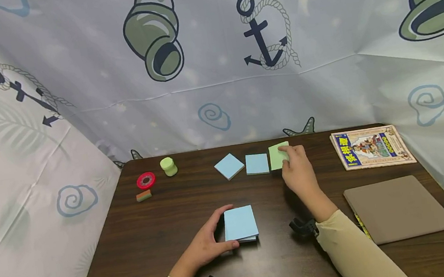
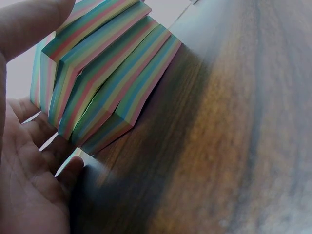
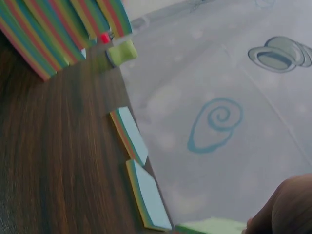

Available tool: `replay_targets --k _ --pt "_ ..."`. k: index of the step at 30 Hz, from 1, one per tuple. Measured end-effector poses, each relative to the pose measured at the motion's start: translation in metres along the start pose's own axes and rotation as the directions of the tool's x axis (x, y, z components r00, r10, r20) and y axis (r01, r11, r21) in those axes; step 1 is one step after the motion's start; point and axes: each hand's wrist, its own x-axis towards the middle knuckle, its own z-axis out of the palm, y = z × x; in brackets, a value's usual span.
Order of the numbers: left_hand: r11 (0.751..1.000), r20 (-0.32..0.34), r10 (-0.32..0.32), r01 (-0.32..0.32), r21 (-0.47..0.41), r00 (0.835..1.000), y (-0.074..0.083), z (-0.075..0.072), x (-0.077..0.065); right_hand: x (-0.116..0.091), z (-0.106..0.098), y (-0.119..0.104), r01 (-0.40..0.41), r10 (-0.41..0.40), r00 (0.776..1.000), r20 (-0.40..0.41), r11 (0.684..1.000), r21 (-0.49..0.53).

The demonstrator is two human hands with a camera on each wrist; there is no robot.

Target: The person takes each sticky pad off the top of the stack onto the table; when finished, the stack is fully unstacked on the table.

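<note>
My left hand (image 1: 208, 243) holds a tall stack of sticky note pads (image 1: 240, 223) at the front middle of the table, thumb at the near side and fingers round the back left. Blue paper tops the stack; in the left wrist view its pads (image 2: 105, 73) show striped, multicoloured edges. Toward the back, my right hand (image 1: 300, 171) grips a green sticky note pad (image 1: 275, 157) by its right side, the index finger over its top. Left of it lie two blue pads, one square to it (image 1: 257, 164) and one turned askew (image 1: 229, 166).
At the back left are a red ring-shaped roll (image 1: 145, 181), a yellow-green cylinder (image 1: 168, 167) and a small orange-and-green block (image 1: 143, 196). On the right lie an illustrated booklet (image 1: 372, 147) and a brown-grey flat board (image 1: 400, 209). A patterned cloth (image 1: 210, 55) hangs behind the table.
</note>
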Motion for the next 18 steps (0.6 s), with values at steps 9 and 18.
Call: replay_targets --k 9,18 --pt "1.0 0.0 -0.008 0.008 0.014 1.0 0.002 -0.001 -0.001 0.007 0.002 0.019 -0.129 0.131 0.988 0.078 0.991 -0.022" --pt "0.999 0.005 -0.02 0.02 0.027 1.0 0.0 0.0 0.0 0.006 0.009 0.031 -0.158 0.174 0.971 0.165 0.982 -0.103"
